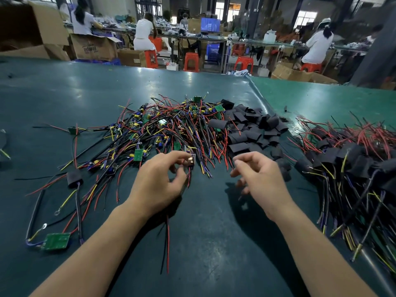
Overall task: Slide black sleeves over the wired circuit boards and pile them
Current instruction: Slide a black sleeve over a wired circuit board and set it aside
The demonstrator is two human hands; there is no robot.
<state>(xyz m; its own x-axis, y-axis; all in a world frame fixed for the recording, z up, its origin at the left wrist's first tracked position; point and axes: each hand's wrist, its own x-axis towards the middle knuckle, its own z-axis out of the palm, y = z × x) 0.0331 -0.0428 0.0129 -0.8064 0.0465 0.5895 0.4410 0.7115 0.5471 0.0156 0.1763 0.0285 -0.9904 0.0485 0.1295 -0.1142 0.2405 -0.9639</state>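
Board (pixel 191 160) blurred, red-black wires trailing

A: What lies past the dark green bench (pixel 64 99)?
B: Cardboard boxes (pixel 94 49) and red stools (pixel 191 61), then long worktables (pixel 201 37) with seated people (pixel 144 33). Blue screen (pixel 210 24) glowing there; bright windows (pixel 305 18) behind it.

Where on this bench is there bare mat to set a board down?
Bare green mat lies between the forearms, and beyond the unsleeved board pile. Crowded: the black sleeves and the sleeved pile on the right; stray wired boards lie near left.
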